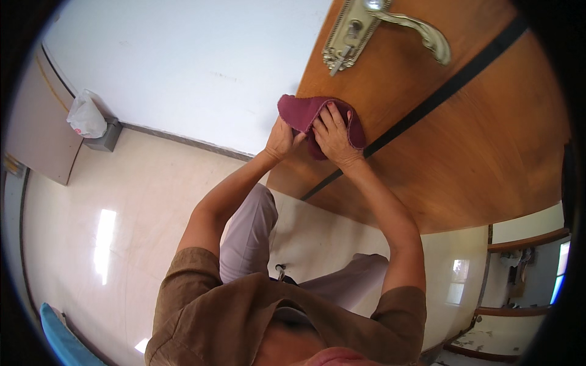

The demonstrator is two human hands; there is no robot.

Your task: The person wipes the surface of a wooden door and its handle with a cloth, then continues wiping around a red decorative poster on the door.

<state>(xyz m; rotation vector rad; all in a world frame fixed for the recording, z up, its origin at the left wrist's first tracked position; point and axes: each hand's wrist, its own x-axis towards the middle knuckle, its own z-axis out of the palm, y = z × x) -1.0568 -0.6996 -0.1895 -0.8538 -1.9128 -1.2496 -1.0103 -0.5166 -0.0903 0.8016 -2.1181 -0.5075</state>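
A maroon cloth point(300, 111) lies bunched against a brown wooden door point(458, 151), near the door's free edge. My right hand point(333, 132) presses part of the cloth on the door face, fingers spread over it. At the door's edge, my left hand point(284, 138) grips the cloth's left part; its fingers are partly hidden by the fabric. Above both hands is an ornate metal lever handle point(423, 34) on a long plate, with a key point(341, 59) in the lock. A black stripe point(425, 103) crosses the door beside my right hand.
A white wall point(183, 68) stands left of the door. In the corner, a white plastic bag point(87, 116) rests by a grey box point(106, 137). Glossy pale tiles point(151, 192) cover the floor. Something blue point(64, 336) is at lower left, and wood-edged shelves point(526, 240) are at right.
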